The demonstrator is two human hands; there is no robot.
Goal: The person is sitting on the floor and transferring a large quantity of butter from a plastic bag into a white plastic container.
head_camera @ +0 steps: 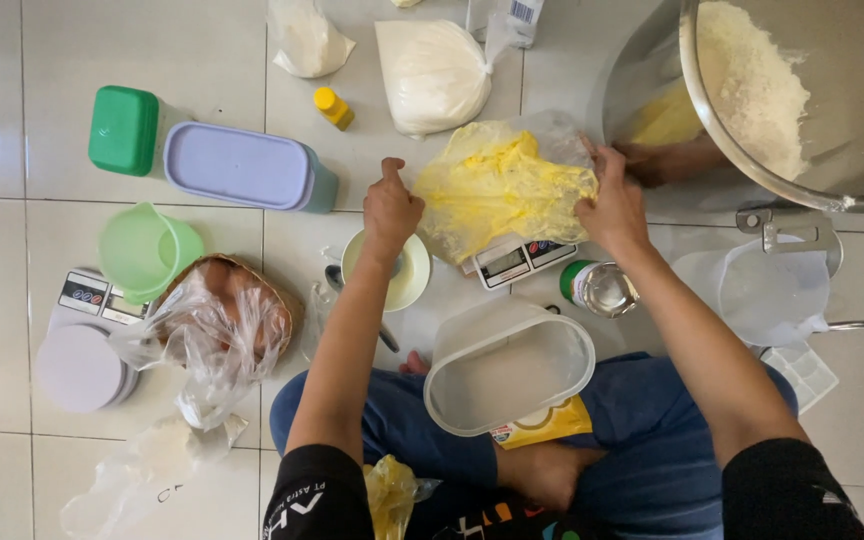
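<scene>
The person sits cross-legged on the white tiled floor (12, 250). Both hands work a crumpled clear plastic bag smeared with soft yellow butter or margarine (497, 185), which rests on a small white digital kitchen scale (514, 260) in the middle of the scene.

The left hand (392, 208) is closed, its grip pinching the bag's left edge between thumb and fingers. The right hand (612, 205) lies on the bag's right edge with fingers curled into the plastic; how firmly it holds cannot be told. The bag thus spans between the two grips, with its bulk slightly far of both hands.

Risks, as a judgement: the greasy plastic could slip from either grip, and the bag might slide off the small scale onto the floor. The left forearm passes right over the pale yellow round bowl (387, 272), so a jerk might tip it. The open glass jar with a green rim (600, 288) stands just near of the right wrist and could be knocked. The clear oval plastic container (508, 366) balanced on the lap might shift if the legs move. The big steel mixing bowl of flour (802, 90) sits far right.
</scene>
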